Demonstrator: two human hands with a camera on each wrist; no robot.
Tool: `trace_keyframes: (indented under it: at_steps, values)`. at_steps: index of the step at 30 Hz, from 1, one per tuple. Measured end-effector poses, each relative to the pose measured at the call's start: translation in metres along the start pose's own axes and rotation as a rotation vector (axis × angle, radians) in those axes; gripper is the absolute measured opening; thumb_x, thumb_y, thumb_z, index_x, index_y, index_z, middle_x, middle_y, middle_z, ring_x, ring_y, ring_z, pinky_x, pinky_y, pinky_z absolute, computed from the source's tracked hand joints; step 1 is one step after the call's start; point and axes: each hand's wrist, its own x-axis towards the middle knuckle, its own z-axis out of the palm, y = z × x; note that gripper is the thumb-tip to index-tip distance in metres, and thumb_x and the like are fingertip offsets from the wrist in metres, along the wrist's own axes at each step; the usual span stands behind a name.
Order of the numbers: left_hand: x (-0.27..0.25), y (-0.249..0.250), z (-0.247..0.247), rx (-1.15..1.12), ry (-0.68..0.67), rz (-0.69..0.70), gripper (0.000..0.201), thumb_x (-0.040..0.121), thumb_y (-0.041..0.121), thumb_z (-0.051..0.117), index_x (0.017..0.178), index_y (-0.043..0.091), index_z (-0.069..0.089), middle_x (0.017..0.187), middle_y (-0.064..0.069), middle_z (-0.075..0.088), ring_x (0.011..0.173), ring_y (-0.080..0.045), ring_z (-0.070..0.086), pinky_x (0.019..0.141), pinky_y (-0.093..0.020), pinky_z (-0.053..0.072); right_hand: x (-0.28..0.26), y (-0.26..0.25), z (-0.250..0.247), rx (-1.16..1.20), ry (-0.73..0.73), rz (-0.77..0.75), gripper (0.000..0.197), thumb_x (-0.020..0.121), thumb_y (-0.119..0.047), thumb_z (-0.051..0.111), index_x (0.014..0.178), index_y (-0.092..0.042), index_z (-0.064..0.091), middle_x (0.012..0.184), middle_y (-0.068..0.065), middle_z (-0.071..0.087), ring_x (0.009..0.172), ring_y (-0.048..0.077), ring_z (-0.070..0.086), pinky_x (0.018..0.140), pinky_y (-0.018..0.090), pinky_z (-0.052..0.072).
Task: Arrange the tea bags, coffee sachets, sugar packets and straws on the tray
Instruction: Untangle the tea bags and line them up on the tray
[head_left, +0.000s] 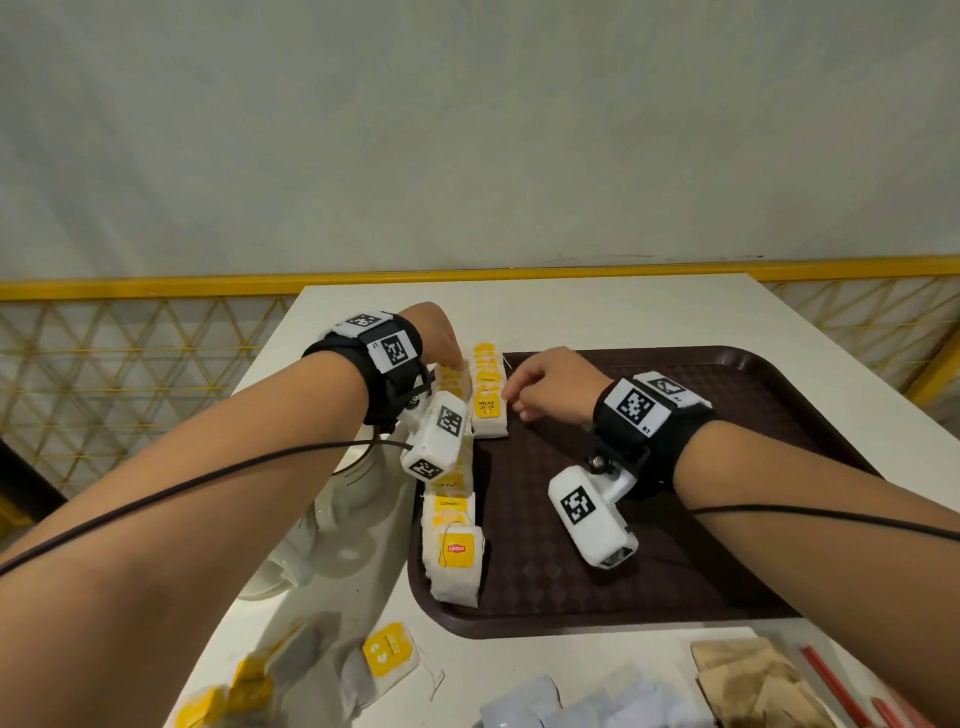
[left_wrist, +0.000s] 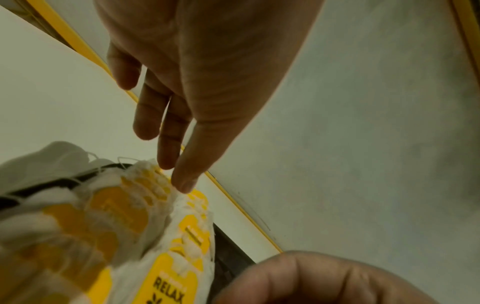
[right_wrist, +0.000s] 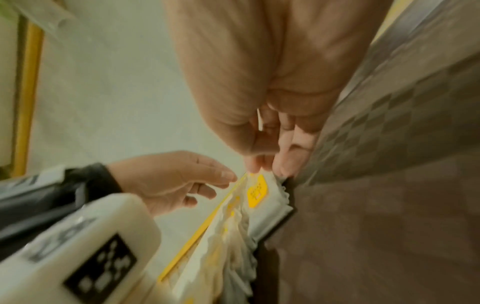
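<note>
Dark brown tray (head_left: 727, 519) looks like matt, diamond-textured plastic; tea bags (head_left: 488, 400) are soft white paper with yellow paper tags.

White table (head_left: 597, 312) against a plain grey wall (head_left: 467, 130), yellow mesh railing (head_left: 130, 353) behind, possibly metal.

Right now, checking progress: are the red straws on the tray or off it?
Off. The red straws lie on the white table, nearer than the tray.
</note>
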Motion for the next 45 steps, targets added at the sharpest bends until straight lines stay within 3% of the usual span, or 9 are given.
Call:
trace_keyframes:
  at_steps: [4,7,13,17,21,27,33,38,45]
  values:
    - [0.006,-0.006,0.000,0.061,0.003,-0.050,0.032,0.095,0.014,0.053,0.121,-0.002,0.061,0.100,-0.012,0.057,0.090,-0.023,0.052,0.078,-0.029,0.046,0.016,0.004,0.005,0.103,0.079,0.077,0.039,0.086,0.007,0.052,0.123,-0.001,0.062,0.121,0.016,0.064,0.109,0.030,0.063,0.098,0.042,0.050]
    - [0.004,-0.007,0.000,0.300,-0.070,0.026,0.034,0.099,0.007,0.040,0.129,-0.005,0.052,0.108,-0.015,0.055,0.092,-0.022,0.046,0.059,-0.020,0.040,0.029,0.007,0.019,0.002,-0.004,0.067,0.041,0.078,-0.004,0.054,0.118,-0.002,0.063,0.114,0.019,0.067,0.104,0.037,0.064,0.093,0.051,0.051]
    - [-0.001,-0.001,0.003,0.327,-0.145,-0.013,0.033,0.100,0.011,0.041,0.126,-0.005,0.053,0.130,-0.018,0.056,0.121,-0.030,0.053,0.100,-0.027,0.037,0.035,-0.003,0.023,-0.022,-0.019,0.121,0.023,0.080,0.000,0.047,0.070,-0.020,0.043,0.077,0.001,0.047,0.069,0.021,0.048,0.066,0.033,0.047]
    - [0.001,-0.002,0.005,0.396,-0.132,0.092,0.032,0.098,0.013,0.045,0.122,-0.005,0.057,0.126,-0.018,0.060,0.117,-0.031,0.055,0.098,-0.028,0.039,0.039,-0.003,0.018,0.020,0.019,0.136,0.026,0.082,0.001,0.047,0.103,0.003,0.063,0.098,0.018,0.058,0.089,0.030,0.054,0.079,0.034,0.047]
    - [0.000,0.002,0.005,0.322,-0.093,0.062,0.032,0.099,0.012,0.042,0.121,-0.006,0.058,0.124,-0.018,0.060,0.102,-0.030,0.056,0.097,-0.029,0.040,0.045,0.001,0.018,0.043,0.007,0.127,0.046,0.084,0.002,0.046,0.129,0.000,0.055,0.112,0.001,0.054,0.100,0.021,0.055,0.081,0.029,0.047]
    - [0.002,-0.003,0.009,0.302,-0.091,0.081,0.031,0.099,0.014,0.044,0.117,-0.004,0.060,0.123,-0.017,0.060,0.101,-0.028,0.056,0.096,-0.030,0.041,0.078,0.023,0.028,-0.017,0.030,0.084,0.036,0.073,0.002,0.045,0.105,0.019,0.048,0.110,0.037,0.056,0.106,0.051,0.054,0.093,0.062,0.042]
    - [0.003,-0.005,0.003,0.092,-0.018,0.061,0.036,0.098,0.009,0.044,0.132,0.003,0.054,0.137,-0.013,0.052,0.126,-0.026,0.048,0.093,-0.024,0.041,0.032,-0.002,0.014,0.079,0.130,0.077,0.040,0.088,0.002,0.053,0.126,0.010,0.052,0.128,0.025,0.057,0.118,0.037,0.055,0.103,0.049,0.043]
    - [0.011,-0.002,0.007,-0.088,0.059,0.143,0.020,0.089,0.018,0.064,0.106,0.011,0.072,0.112,-0.006,0.067,0.093,-0.013,0.056,0.080,-0.024,0.042,0.004,0.000,0.009,0.152,0.072,0.111,0.019,0.082,-0.010,0.074,0.073,-0.011,0.057,0.081,0.010,0.061,0.080,0.021,0.062,0.079,0.037,0.058]
    - [0.016,0.012,0.020,0.110,0.007,0.060,0.030,0.084,0.028,0.070,0.102,0.004,0.072,0.105,-0.011,0.070,0.097,-0.026,0.066,0.078,-0.033,0.052,-0.002,-0.002,0.016,0.040,0.040,0.094,0.032,0.074,0.002,0.078,0.066,-0.013,0.050,0.066,0.006,0.056,0.068,0.024,0.063,0.072,0.041,0.060]
